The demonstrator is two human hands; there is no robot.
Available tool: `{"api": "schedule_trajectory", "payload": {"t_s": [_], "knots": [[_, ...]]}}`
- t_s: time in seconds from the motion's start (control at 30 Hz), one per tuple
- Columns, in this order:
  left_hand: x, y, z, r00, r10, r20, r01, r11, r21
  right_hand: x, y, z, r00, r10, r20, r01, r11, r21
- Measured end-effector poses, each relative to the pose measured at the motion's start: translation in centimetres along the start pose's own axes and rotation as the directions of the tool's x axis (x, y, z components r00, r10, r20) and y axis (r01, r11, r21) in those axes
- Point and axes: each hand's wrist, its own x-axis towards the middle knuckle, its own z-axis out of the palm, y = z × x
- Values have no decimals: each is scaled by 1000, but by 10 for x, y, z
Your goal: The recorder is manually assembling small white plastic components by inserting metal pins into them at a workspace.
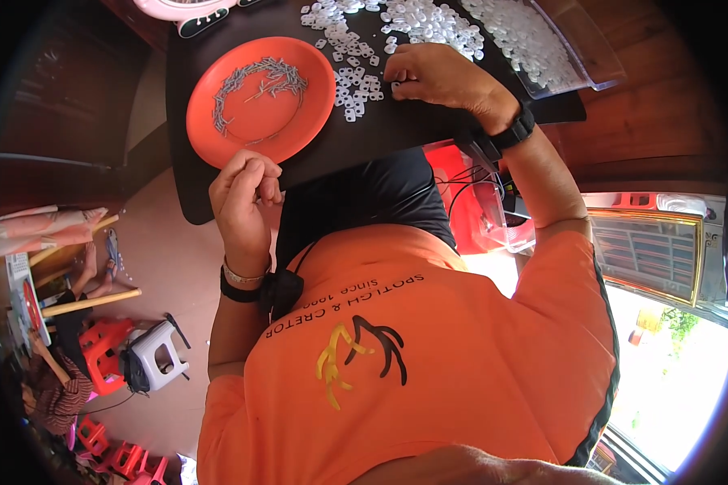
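A round orange plate (pixel 203 103) lies on the dark table, with many small grey metal pins (pixel 279 78) strewn over it in a ring. By the plate's near rim is my left hand (pixel 245 198), its thumb and fingers pressed together; what they hold, if anything, is too small to see. My right hand (pixel 445 77) is over the table to the right of the plate, with fingers curled into a pinch. A small white plastic piece (pixel 395 85) with a dark hole shows at its fingertips. Loose flat white pieces (pixel 352 90) of the same kind lie just left of that hand.
Oval white pieces (pixel 441 26) are heaped beyond my right hand. A clear plastic tray (pixel 578 40) full of white pieces stands at the far right. The black table (pixel 315 172) ends just before my lap. Left of me are stools (pixel 160 356) and another person (pixel 61 396).
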Motion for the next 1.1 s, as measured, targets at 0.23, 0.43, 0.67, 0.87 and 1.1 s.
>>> {"api": "schedule_trajectory", "payload": {"t_s": [0.23,0.43,0.67,0.87,1.1], "knots": [[0,-3,4,1000,14,19,-11,993,-116,3,4,4,997,64,53,-68,995,70],[-1,-2,5,999,19,35,-15,995,-100,3,-3,5,987,155,30,-158,960,233],[-2,-7,17,965,-16,263,-13,994,109,2,-68,2,1000,-4,19,-13,600,800],[-1,-13,17,948,-100,302,103,995,3,9,-117,7,991,-108,-75,128,670,732],[0,-14,2,936,-129,327,193,966,-171,12,-125,25,936,-167,-309,315,787,530]]}}
